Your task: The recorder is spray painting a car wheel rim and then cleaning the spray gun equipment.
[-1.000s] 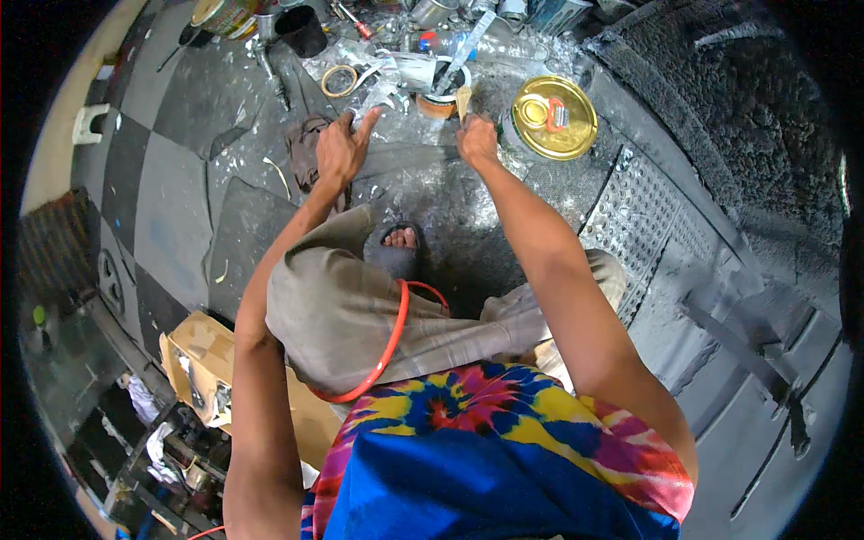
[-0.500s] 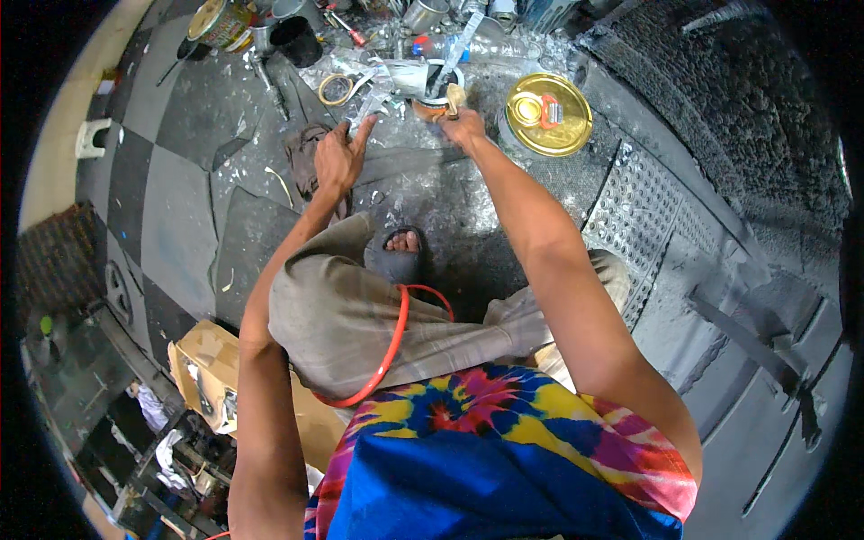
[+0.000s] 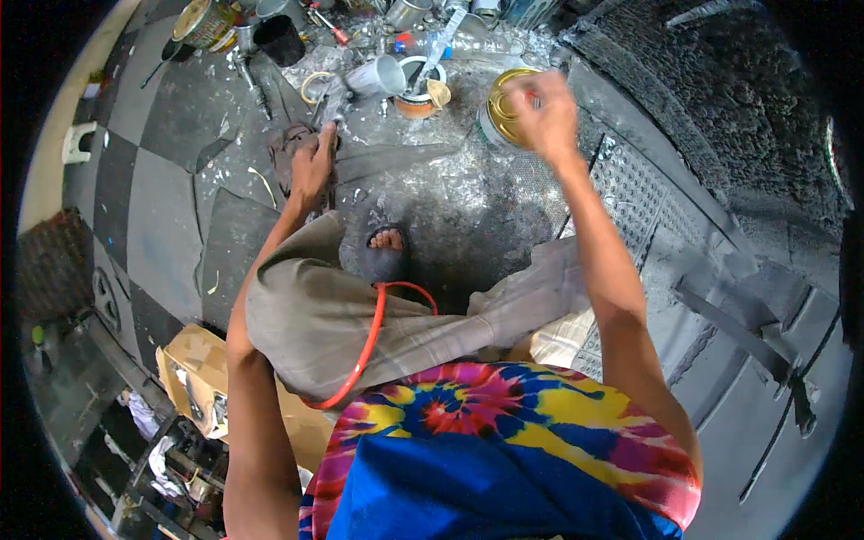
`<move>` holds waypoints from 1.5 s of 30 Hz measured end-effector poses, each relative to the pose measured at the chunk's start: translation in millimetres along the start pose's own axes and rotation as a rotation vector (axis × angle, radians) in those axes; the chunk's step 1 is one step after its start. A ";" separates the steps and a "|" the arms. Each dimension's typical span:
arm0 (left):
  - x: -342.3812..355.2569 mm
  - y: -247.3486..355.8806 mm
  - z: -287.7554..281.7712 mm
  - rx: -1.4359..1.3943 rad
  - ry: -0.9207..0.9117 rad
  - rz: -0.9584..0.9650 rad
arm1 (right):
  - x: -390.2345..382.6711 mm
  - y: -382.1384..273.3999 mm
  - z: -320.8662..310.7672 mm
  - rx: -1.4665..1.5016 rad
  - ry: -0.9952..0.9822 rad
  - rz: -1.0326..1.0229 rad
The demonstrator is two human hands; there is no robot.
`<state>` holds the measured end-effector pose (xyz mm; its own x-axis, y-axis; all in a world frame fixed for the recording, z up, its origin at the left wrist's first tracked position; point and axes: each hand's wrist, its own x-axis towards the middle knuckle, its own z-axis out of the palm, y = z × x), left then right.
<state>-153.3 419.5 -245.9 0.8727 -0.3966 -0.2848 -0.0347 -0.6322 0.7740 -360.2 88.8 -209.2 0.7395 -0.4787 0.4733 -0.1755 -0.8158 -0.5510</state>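
Note:
My left hand is closed around the lower part of a silver spray gun, beside a dark crumpled cloth. The gun's grey cup tilts with its mouth toward an open can. In that can, a flat stirring stick leans out over the rim, and a small tan piece hangs at its right side. My right hand, smeared by motion, is over the right side of a can with a gold lid; whether its fingers touch the lid I cannot tell.
A plastic bottle lies behind the open can, and a tape roll sits near the gun. Tins and a black cup stand at the far left. Red hose loops around my knee. A perforated metal step lies right.
My right hand has left the open can's rim and swung right to the gold-lidded can. The spray gun and its cup have shifted left, away from the open can.

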 end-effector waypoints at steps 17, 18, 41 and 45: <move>-66.9 -69.6 24.5 -0.209 -0.638 -0.329 | -28.1 24.1 16.1 0.206 -0.030 0.202; -69.3 -70.1 22.7 -0.153 -0.636 -0.308 | -31.8 14.3 16.8 0.180 -0.063 0.235; -119.5 -103.7 13.5 0.029 -0.534 -0.425 | -98.2 -86.3 71.3 -0.017 -0.144 -0.109; -120.3 -106.7 16.7 -0.059 -0.551 -0.503 | -103.8 -91.6 77.0 -0.031 -0.191 -0.154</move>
<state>-262.7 523.6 -303.7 0.4058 -0.3548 -0.8423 0.3435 -0.7948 0.5003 -370.9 238.2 -260.7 0.8678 -0.2808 0.4101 -0.0693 -0.8854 -0.4596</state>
